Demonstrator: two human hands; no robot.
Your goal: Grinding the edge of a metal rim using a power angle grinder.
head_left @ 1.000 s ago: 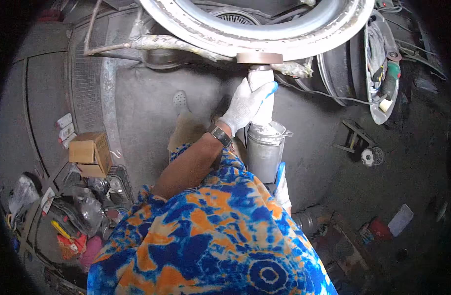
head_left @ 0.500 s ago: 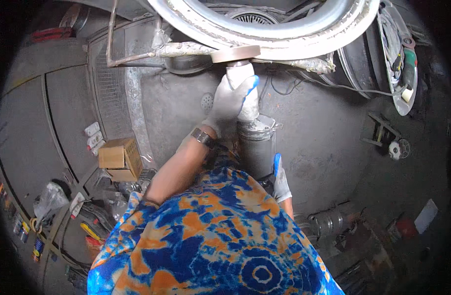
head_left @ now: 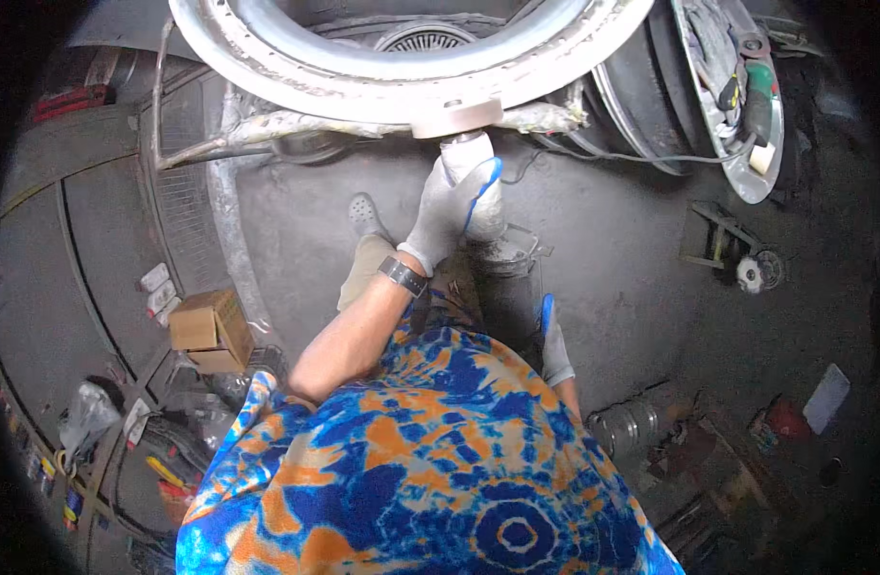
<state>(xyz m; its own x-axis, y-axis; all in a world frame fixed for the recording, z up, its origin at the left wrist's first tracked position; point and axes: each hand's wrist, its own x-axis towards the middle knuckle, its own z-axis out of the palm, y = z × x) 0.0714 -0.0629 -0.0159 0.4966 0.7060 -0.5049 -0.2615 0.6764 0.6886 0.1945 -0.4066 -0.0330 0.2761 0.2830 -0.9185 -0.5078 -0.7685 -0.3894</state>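
A large pale metal wheel rim lies across the top of the view. Against its near edge sits the tan, drum-like abrasive wheel of a power grinder, whether in firm contact I cannot tell. My left hand, in a grey-white glove with blue edging, is closed around the grinder's white-wrapped neck just behind that wheel. My right hand, gloved alike, is at the rear of the dark tool body, its fingers partly hidden.
A pipe stand runs beneath the rim. At upper right, a curved tray holds a green-and-grey power tool with a cord. A cardboard box stands left; a metal frame lies right. My shoe is below the stand.
The view has shifted, so the surroundings appear farther left. The grinder has moved rightward along the rim's near edge. More of my left leg shows. Both hands stay on the tool.
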